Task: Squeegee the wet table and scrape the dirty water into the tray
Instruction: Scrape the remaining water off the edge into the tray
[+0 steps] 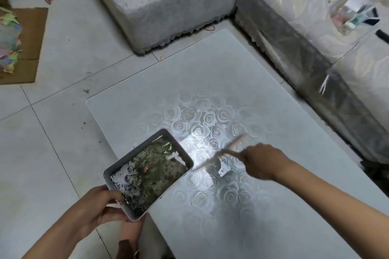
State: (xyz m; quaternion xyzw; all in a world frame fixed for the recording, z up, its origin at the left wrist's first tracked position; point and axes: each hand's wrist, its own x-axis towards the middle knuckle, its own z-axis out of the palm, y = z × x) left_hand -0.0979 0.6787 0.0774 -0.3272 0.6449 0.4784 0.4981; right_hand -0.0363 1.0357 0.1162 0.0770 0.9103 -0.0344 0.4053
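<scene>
A grey tray (134, 151) holding dirty water and green and dark scraps sits over the near left edge of the glass table (221, 82). My left hand (101, 206) grips the tray's near corner, thumb on the rim. My right hand (261, 162) holds a thin squeegee (223, 152). Its blurred pinkish blade runs diagonally across the wet, rose-patterned glass just right of the tray. A wet glare patch lies between the blade and the tray.
A grey upholstered stool (164, 2) stands beyond the table's far end. A sofa (315, 33) with clutter runs along the right side. Cardboard (29, 44) and coloured papers lie on the tiled floor at the left. Dark crumbs dot the floor near the table.
</scene>
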